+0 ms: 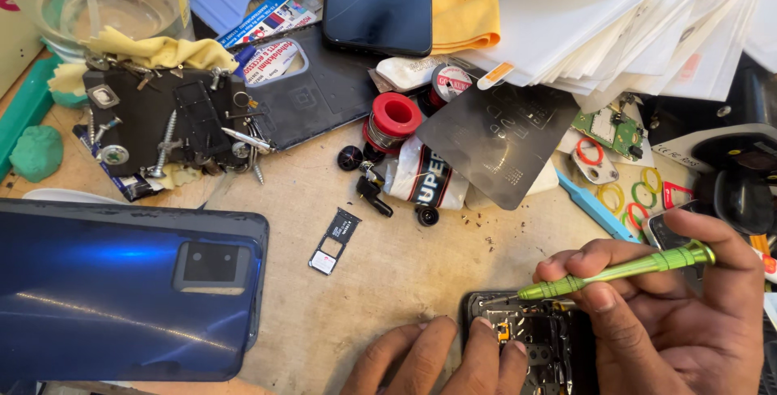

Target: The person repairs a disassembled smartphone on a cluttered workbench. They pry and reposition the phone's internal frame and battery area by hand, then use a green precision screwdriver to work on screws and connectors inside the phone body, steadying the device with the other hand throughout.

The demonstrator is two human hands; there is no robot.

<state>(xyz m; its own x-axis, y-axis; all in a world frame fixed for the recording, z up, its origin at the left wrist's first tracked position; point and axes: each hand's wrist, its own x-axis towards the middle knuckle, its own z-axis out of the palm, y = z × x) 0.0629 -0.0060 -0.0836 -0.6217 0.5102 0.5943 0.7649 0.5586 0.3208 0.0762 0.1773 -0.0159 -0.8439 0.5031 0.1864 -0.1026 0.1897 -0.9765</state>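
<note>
Right hand (672,322) is curled closed round a green screwdriver (615,272), thumb and forefinger pinching its shaft. The tool's long axis runs nearly level, handle up-right, tip pointing left and slightly down onto the opened phone (530,338) at the bottom edge. Left hand (441,363) lies flat, fingers extended, fingertips resting on the phone's left side, gripping nothing. On the desk (405,265): 1 blue back cover (105,290) at left, 1 card tray (333,240) between.

A dark phone screen (378,2) lies face up at the top centre. Left of it sits a printed blue-and-white card (267,23). Mid-table lies a white pouch (425,176) with a black band.
</note>
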